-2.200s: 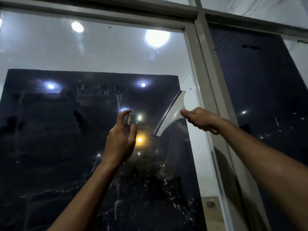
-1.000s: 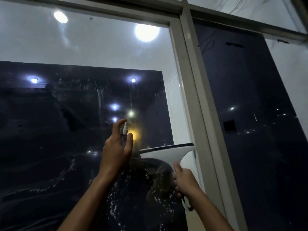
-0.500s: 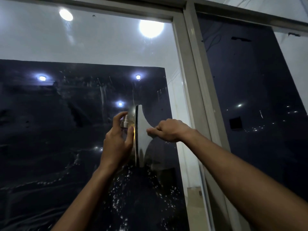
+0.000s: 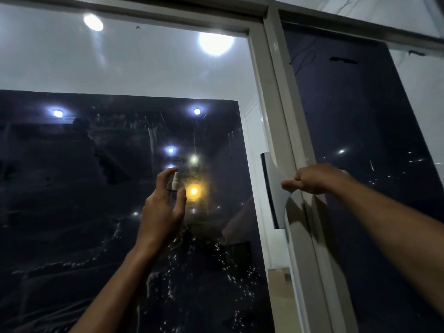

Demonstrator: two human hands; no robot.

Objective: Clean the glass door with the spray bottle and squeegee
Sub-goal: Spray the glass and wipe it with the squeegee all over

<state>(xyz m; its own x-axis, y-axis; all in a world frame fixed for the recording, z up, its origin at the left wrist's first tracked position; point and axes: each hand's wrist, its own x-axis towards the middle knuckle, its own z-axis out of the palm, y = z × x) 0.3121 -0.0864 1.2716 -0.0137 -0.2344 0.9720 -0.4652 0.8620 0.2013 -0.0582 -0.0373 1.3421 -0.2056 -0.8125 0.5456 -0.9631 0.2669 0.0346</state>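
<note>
The glass door (image 4: pixel 96 188) fills the view, dark and wet, with streaks and droplets low in the middle. My left hand (image 4: pixel 163 207) grips a small white spray bottle (image 4: pixel 173 182), its nozzle up near the glass and my forefinger over the top. My right hand (image 4: pixel 314 177) holds the white squeegee (image 4: pixel 275 191) by its handle. The squeegee's blade stands vertical at the pane's right edge, against the door frame (image 4: pixel 283 131).
A second dark glass panel (image 4: pixel 360 164) lies right of the pale frame. Ceiling lights reflect in the glass, and a white wall and a cardboard box (image 4: pixel 280 281) show through at the lower right.
My right hand has carried the squeegee to the right, from beside my left hand to the pane's right edge at the frame. My left hand has kept the bottle in about the same place.
</note>
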